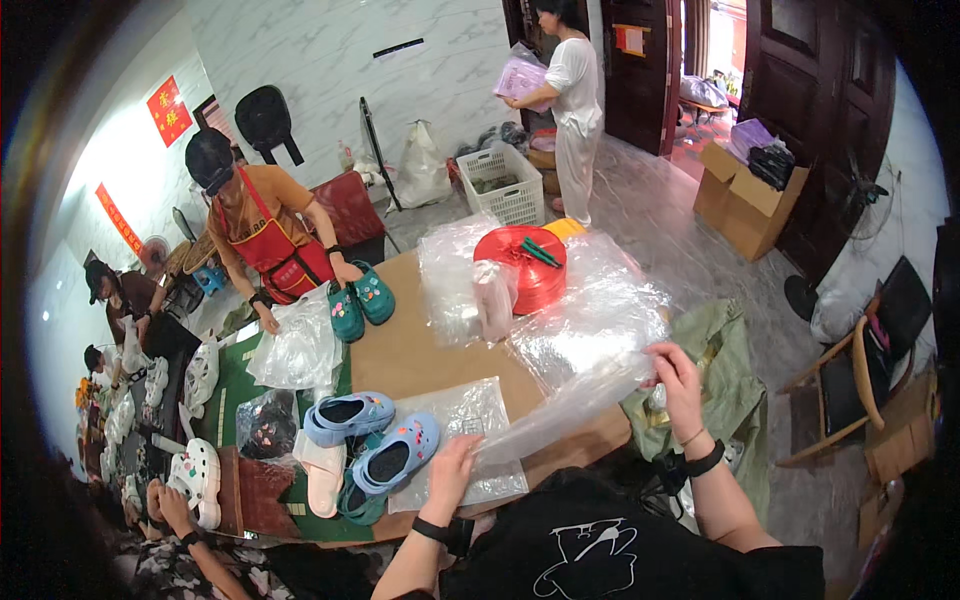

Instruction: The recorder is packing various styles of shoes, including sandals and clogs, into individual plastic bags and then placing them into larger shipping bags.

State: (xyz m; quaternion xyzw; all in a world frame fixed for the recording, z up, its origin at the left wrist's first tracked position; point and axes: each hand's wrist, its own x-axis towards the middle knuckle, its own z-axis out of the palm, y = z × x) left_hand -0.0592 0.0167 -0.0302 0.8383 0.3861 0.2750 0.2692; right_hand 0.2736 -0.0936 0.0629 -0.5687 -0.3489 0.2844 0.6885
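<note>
Clear plastic is what both hands hold: a bag point(560, 410) stretched between them above the near edge of the table point(420, 350). The left hand point(452, 468) pinches its lower end, fingers together on the film, just beside a flat bag point(465, 425) lying on the brown board. The right hand point(675, 375) is raised at the table's right edge, fingers clamped on the bag's upper end.

Two blue clogs point(375, 435) lie just left of the left hand, one partly over the flat bag, with a pink clog point(322, 478) and a dark green one beside them. Behind sit a heap of clear bags point(590, 310) and a red spool point(525, 265). Across the table a person in a red apron point(265, 240) handles a pair of green clogs point(360, 298); another person stands farther back by a white basket point(505, 185).

Risk, as I judge it: the film is thin and slick, so a two-point pinch could slip, or the bag could cling shut and stay closed when pulled. The left wrist hangs close to the nearer blue clog; a sweep there could knock it off the table's near edge. The heap behind might also snag and drag along.
</note>
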